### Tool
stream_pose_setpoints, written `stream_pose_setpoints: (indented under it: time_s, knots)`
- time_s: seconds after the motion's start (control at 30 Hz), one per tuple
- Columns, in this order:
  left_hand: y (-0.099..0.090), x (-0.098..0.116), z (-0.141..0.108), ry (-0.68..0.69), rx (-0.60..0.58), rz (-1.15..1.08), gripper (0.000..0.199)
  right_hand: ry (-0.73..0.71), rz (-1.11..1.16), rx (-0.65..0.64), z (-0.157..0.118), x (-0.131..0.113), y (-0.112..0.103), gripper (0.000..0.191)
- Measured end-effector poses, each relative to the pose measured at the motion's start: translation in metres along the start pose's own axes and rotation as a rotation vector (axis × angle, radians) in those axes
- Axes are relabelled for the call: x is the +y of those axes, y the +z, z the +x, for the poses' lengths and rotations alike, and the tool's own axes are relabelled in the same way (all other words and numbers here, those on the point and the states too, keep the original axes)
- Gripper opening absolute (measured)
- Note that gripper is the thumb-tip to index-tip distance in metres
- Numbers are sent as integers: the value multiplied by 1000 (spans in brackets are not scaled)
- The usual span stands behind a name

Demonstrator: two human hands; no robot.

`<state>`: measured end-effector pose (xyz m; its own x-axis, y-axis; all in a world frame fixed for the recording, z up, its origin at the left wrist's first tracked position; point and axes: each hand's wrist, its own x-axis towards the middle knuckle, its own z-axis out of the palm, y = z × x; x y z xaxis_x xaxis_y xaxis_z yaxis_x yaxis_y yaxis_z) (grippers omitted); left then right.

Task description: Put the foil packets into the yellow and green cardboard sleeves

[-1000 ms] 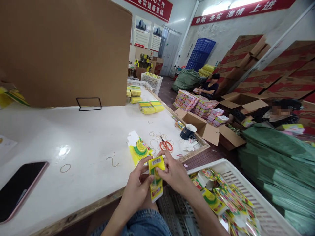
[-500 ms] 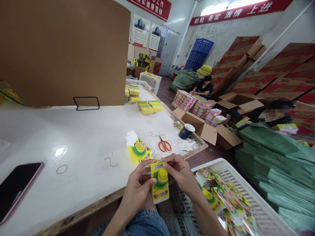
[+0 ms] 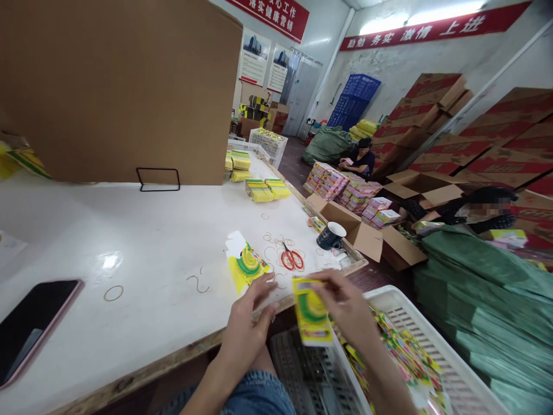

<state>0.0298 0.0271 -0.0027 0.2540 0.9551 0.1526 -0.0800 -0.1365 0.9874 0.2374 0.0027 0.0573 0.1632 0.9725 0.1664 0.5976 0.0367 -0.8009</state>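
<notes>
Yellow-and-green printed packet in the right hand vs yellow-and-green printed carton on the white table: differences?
Pose: the packet is held in the right hand; the carton lies on the table.
Ends: the carton shows plain white flaps at its far end; none visible on the packet.
Sharpness: the packet looks blurred, the carton clearer.
Shared: yellow ground, green print.

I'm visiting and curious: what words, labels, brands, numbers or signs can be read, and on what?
"勤勉 务实 激情 上进": right red banner
"落实健康营销": left red banner
"心工作": same banner, partly cut off
Too small or blurred: posters, cartons, packet in right hand
</notes>
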Motion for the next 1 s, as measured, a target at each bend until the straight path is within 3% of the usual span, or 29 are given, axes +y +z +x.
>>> stream_pose_setpoints:
  time_s: [0.1, 0.17, 0.23, 0.3, 0.4, 0.47, 0.53, 0.6, 0.67, 0.8, 0.9, 1.0]
  knots:
    - [-14, -14, 10, 105, 112, 367, 44, -68, -475, 292, -2, 15, -54, 25]
    - [-18, -25, 15, 110, 69, 505, 48, -81, -498, 306, 1, 24, -64, 25]
    - [-18, -33, 17, 109, -17, 555, 52, -43, -346, 209, 8, 28, -43, 25]
    - [-15, -37, 16, 118, -73, 537, 54, -16, -222, 112, 21, 30, 1, 26]
    - [-15, -34, 11, 135, -90, 493, 53, 17, -52, 41, 42, 31, 70, 30]
    - [-17, -30, 8, 140, -68, 445, 51, 25, 48, 33, 50, 32, 95, 29]
    - [-19, -24, 7, 132, 45, 343, 47, 33, 144, 43, 49, 32, 100, 30]
    - [-19, -18, 8, 99, 222, 172, 43, 42, 235, 51, 41, 30, 95, 34]
    - [-17, -13, 10, 46, 306, -65, 45, 78, 414, 33, 28, 25, 89, 36]
    - [-15, -7, 12, -82, 74, -498, 51, 222, 828, -41, 3, 8, 92, 34]
    - [-16, -5, 7, -151, -45, -618, 51, 263, 880, -95, -5, -2, 98, 32]
    - [-17, -4, 4, -147, -62, -635, 49, 227, 835, -133, -8, -8, 98, 32]
